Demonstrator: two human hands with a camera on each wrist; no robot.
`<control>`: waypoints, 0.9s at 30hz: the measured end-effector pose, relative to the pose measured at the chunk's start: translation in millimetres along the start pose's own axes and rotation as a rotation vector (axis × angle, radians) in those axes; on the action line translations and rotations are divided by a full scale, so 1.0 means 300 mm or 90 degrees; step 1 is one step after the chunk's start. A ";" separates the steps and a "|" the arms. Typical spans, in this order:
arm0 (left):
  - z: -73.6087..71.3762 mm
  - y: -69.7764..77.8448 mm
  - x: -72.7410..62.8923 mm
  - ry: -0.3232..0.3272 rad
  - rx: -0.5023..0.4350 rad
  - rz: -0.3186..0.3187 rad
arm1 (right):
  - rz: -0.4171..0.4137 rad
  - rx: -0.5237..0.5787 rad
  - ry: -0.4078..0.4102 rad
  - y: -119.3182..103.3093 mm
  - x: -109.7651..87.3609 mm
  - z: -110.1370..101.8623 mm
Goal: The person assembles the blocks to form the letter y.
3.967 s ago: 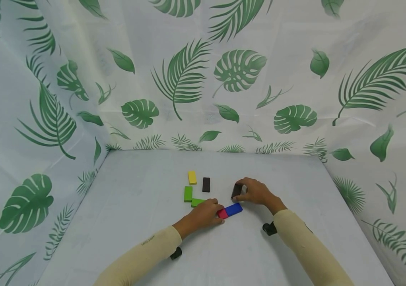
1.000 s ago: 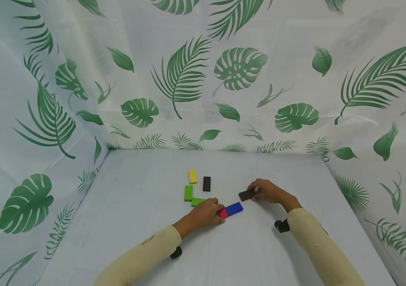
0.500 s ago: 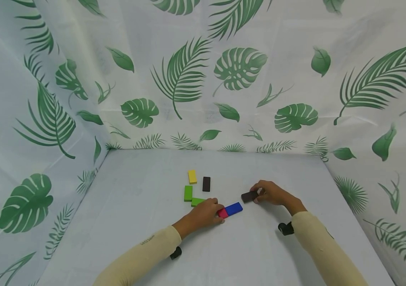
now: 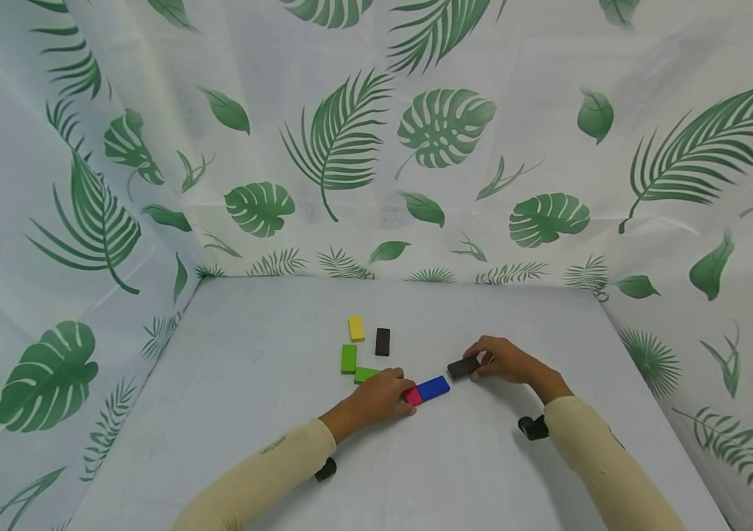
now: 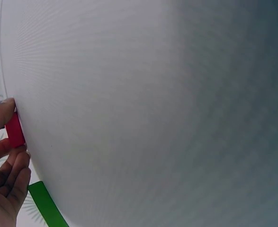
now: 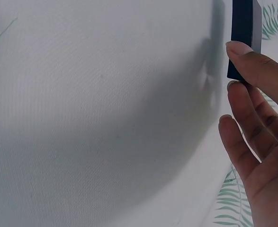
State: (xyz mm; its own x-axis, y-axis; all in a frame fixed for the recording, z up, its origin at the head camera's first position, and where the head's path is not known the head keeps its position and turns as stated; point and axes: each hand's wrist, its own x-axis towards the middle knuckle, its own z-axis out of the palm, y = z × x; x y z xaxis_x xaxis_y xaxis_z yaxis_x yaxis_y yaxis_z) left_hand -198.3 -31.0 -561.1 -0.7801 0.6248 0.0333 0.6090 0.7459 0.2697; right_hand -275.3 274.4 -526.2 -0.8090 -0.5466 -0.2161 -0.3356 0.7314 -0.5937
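One black block (image 4: 462, 368) is being held farther from the left hand (image 4: 378, 399) than four seconds ago and is pointing more sideways, the right hand (image 4: 509, 361) pinching its end. Between the hands, a blue block (image 4: 434, 388) is lying just beside it and touching a red block (image 4: 412, 397), which the left hand is gripping. Just past the left hand, a green block (image 4: 366, 375) is lying; farther off, a second green block (image 4: 349, 358), a yellow block (image 4: 357, 329) and another black block (image 4: 383, 342) are resting on the worktop (image 4: 416, 472).
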 end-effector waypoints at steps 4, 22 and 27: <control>-0.003 0.001 0.001 -0.005 -0.001 -0.006 | -0.011 -0.004 0.000 -0.008 -0.002 0.005; 0.003 0.002 0.005 0.001 -0.008 -0.011 | -0.015 -0.017 -0.016 -0.026 0.003 0.020; 0.000 0.004 0.002 0.005 -0.009 -0.008 | -0.016 -0.021 -0.022 -0.036 0.005 0.024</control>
State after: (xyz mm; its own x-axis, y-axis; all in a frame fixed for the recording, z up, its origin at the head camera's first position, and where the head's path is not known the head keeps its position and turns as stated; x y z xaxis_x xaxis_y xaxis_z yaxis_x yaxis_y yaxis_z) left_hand -198.1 -29.7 -560.8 -0.7888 0.6135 0.0367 0.5968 0.7503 0.2844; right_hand -269.5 262.7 -525.7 -0.7826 -0.5790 -0.2286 -0.3719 0.7294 -0.5742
